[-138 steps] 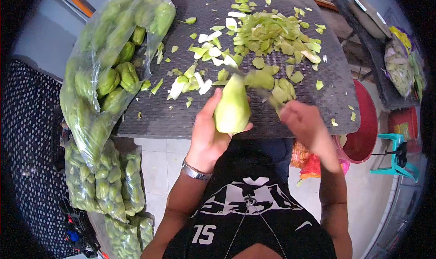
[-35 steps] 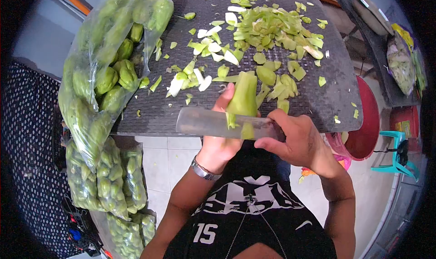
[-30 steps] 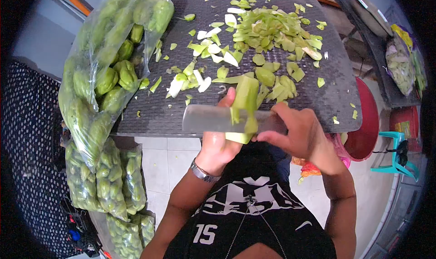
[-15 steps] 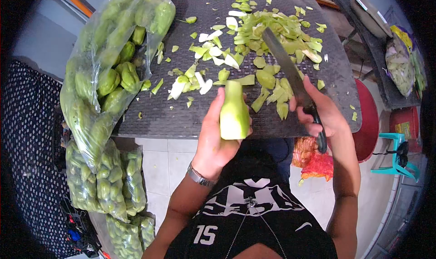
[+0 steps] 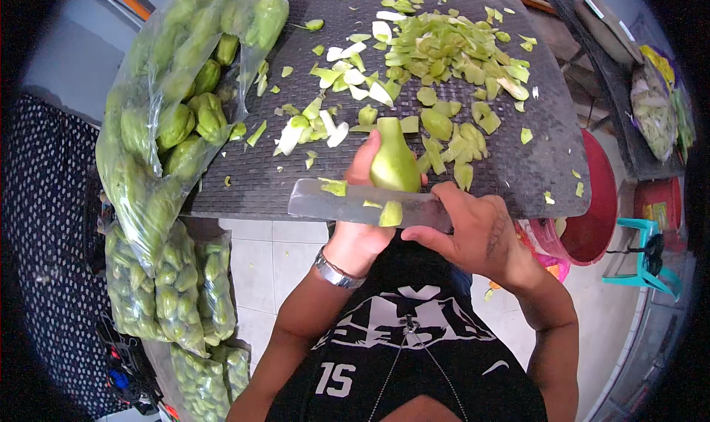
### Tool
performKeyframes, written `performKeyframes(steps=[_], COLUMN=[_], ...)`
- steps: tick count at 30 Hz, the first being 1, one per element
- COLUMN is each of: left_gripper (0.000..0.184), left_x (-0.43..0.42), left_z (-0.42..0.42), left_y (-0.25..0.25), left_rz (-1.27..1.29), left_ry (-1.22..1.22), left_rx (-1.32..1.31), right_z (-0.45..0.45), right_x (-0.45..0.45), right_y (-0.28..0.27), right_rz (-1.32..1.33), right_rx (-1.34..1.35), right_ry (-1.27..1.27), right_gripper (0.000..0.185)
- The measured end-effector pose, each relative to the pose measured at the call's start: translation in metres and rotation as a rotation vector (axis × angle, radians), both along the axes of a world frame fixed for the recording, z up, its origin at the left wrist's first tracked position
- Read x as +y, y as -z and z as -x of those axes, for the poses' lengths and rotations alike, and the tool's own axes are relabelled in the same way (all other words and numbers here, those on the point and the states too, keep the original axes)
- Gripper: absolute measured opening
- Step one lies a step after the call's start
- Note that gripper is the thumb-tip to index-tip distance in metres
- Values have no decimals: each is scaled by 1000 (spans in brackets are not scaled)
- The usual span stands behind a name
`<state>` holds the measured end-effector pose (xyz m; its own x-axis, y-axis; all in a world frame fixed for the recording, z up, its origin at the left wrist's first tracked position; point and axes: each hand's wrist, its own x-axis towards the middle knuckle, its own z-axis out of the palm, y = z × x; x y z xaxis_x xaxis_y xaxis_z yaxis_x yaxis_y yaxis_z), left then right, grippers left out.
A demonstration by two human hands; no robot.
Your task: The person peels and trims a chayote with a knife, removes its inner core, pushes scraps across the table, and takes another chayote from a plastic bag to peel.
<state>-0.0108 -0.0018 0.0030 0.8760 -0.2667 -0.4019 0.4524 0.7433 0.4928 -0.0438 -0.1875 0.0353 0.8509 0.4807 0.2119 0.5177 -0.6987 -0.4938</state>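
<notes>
A pale green, partly peeled chayote (image 5: 394, 159) is upright in my left hand (image 5: 360, 233), which wears a metal watch and has its fingers wrapped round the lower part. My right hand (image 5: 473, 233) is closed on the handle end of a wide knife (image 5: 355, 202). The blade lies level across the chayote's lower end, pointing left, with a few green peel pieces stuck on it. Beyond my hands, a heap of green peelings (image 5: 444, 48) and whiter scraps (image 5: 296, 130) are scattered on the dark woven table (image 5: 251, 193).
A large clear bag of chayotes (image 5: 159, 119) covers the table's left side. More filled bags (image 5: 155, 289) stand below it on the floor. At the right are a red tub (image 5: 595, 200), a turquoise stool (image 5: 640, 259) and a dark side table (image 5: 606, 82) with bagged vegetables (image 5: 654, 104).
Since half a second ago, my right hand has moved left and turned the knife from pointing up the table to level across the chayote. My left hand has shifted slightly right, still holding the chayote.
</notes>
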Motion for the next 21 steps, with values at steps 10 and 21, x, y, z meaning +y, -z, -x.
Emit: performKeyframes(steps=[10, 21], left_gripper=[50, 53], left_x=[2, 0], left_z=[6, 3], left_y=[0, -9], left_rz=[-161, -130], left_ry=[30, 56], left_rx=[-17, -13], right_z=[-26, -29], right_x=[-21, -42], right_y=[14, 15], right_rz=[-24, -406], right_rx=[-59, 362], right_ry=[41, 93], right_gripper=[54, 48])
